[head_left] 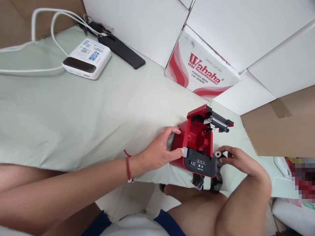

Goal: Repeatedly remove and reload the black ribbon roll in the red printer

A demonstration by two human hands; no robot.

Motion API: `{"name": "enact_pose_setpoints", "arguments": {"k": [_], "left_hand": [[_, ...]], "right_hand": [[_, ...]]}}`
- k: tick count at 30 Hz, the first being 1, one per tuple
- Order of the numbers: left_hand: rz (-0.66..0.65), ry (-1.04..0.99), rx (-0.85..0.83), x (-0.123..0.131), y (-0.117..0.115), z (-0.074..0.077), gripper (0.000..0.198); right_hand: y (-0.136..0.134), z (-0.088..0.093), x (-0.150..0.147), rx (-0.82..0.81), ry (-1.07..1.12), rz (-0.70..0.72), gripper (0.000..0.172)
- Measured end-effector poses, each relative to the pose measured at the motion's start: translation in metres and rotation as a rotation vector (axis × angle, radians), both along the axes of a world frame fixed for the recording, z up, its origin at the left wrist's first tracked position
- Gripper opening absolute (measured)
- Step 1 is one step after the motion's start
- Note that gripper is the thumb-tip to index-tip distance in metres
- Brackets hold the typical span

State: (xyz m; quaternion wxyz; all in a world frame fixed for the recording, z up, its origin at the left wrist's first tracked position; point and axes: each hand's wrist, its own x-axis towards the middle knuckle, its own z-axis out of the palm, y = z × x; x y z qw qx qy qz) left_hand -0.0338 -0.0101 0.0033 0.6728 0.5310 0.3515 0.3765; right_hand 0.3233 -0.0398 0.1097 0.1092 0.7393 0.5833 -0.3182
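Note:
A red and black label printer point(180, 139) stands near the front edge of the cloth-covered surface, its lid point(200, 111) raised and its red inner bay showing. My left hand point(161, 149) grips the printer's left side, with the thumb at a grey piece by the black control panel point(200, 165). Just right of the printer, my right hand point(232, 156) pinches a small black ribbon roll with a white core point(218, 154). Dark shiny film point(216, 182) hangs below the roll, over the front edge. Part of the roll is hidden by my fingers.
A white box-shaped device point(100, 54) with white cables lies at the back left, beside a long black object point(123, 50). Behind the printer stand white tiles and a Wahaha carton point(201, 70). Brown cardboard point(283, 124) rises at the right.

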Motion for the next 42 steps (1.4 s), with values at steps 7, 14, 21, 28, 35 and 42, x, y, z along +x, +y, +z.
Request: {"name": "enact_pose_setpoints", "arguments": {"k": [7,14,21,28,35,42], "left_hand": [[0.003,0.006,0.022,0.001,0.000,-0.002,0.049],[0.021,-0.013,0.057,0.001,-0.002,-0.006,0.046],[0.039,0.000,0.048,0.005,-0.004,-0.007,0.047],[0.166,0.120,0.490,-0.005,-0.021,0.000,0.044],[-0.027,0.253,1.175,-0.011,-0.033,-0.008,0.065],[0.101,0.287,1.221,-0.010,-0.037,-0.011,0.054]], "right_hand": [[-0.037,0.059,-0.015,0.344,0.556,0.536,0.031],[0.001,0.020,-0.104,0.579,0.314,0.162,0.034],[0.016,0.012,-0.139,0.373,0.241,0.232,0.038],[0.022,0.008,-0.146,0.283,0.049,0.414,0.044],[0.005,0.019,-0.138,0.571,0.250,0.319,0.032],[0.003,0.018,-0.128,1.244,-0.045,0.206,0.046]]}}
